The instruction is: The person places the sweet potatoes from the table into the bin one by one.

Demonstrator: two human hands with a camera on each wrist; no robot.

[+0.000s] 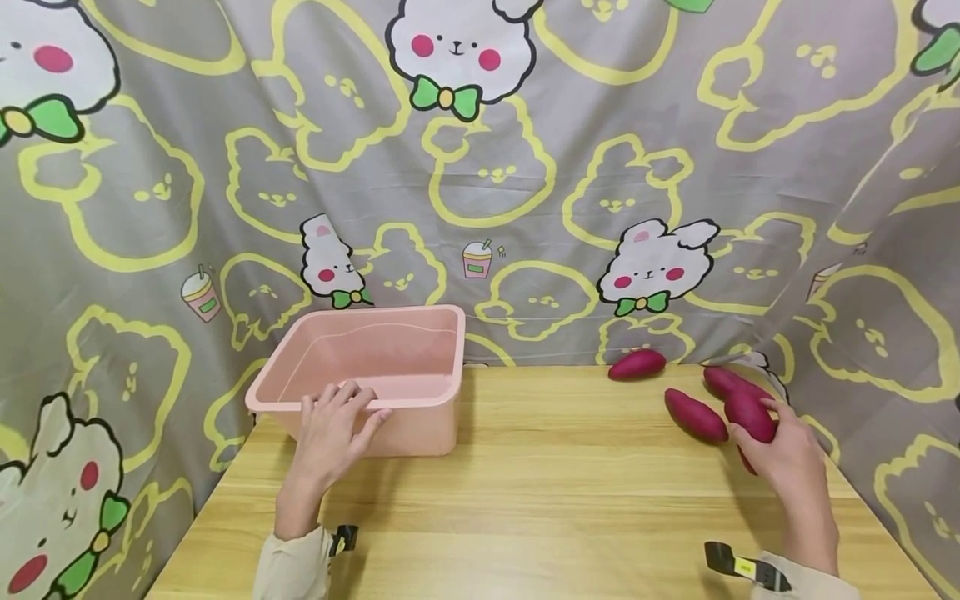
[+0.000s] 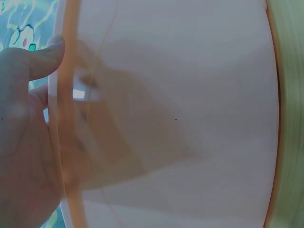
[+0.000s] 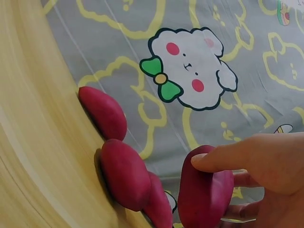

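Table (image 1: 525, 500) is wood-grain, curtain (image 1: 510, 250) bunny-print. I see left hand (image 1: 330, 429) fingers hooked over bin (image 1: 420, 429) rim; right hand (image 1: 795, 467) pinches sweet potato (image 1: 750, 415), thumb against fingers, near others (image 1: 696, 415) at table's right.

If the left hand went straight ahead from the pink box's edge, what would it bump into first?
Probably the far inside wall of the pink box: the left hand points across from the near rim. Its height is hard to judge, though.

Sweet potato (image 1: 748, 414) in right grip (image 1: 797, 457)
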